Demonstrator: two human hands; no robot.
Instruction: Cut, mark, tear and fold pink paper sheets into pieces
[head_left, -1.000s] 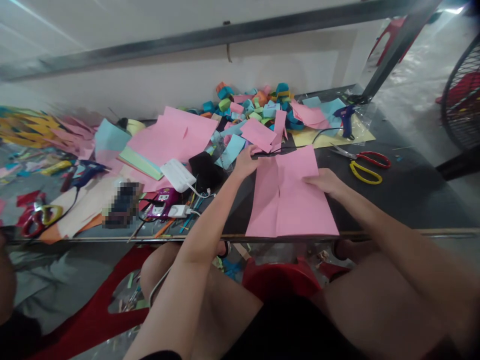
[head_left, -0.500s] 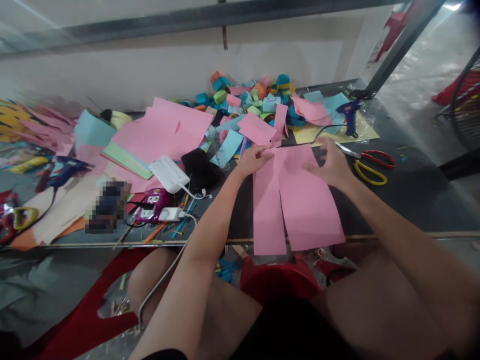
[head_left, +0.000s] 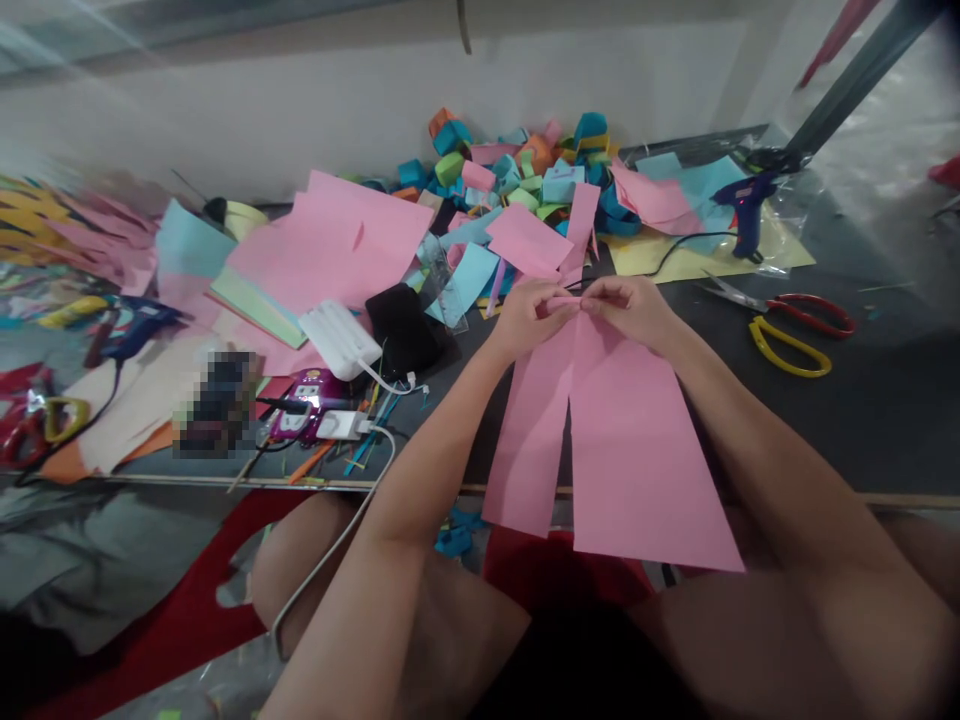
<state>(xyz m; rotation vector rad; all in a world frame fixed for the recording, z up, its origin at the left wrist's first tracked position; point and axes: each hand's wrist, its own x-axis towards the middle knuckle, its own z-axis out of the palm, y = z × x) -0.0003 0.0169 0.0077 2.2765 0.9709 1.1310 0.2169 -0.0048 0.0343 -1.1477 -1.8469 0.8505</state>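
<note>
A pink sheet of paper (head_left: pixel 637 460), slit lengthwise from its near edge, spreads over the table edge toward my lap. My left hand (head_left: pixel 532 318) pinches its far edge between thumb and fingers. Right beside it, my right hand (head_left: pixel 622 305) grips the same far edge, thumb and fingertips pressed together. The paper looks folded or bent up between the two hands; the fingers hide part of that edge. Scissors with one red and one yellow handle (head_left: pixel 795 325) lie to the right of my right hand, blades apart.
Behind my hands are pink scraps (head_left: pixel 529 240) and a heap of coloured paper loops (head_left: pixel 540 170). A blue glue gun (head_left: pixel 750 215) rests at the right on yellow paper. To the left lie a black pouch (head_left: pixel 405 328), a white adapter (head_left: pixel 339 340), a purple power strip (head_left: pixel 307 400) and large pink sheets (head_left: pixel 337 235).
My right hand has moved left to the paper's far edge and closed on it beside my left hand. The sheet's near end now reaches farther toward me. The view has shifted slightly.
</note>
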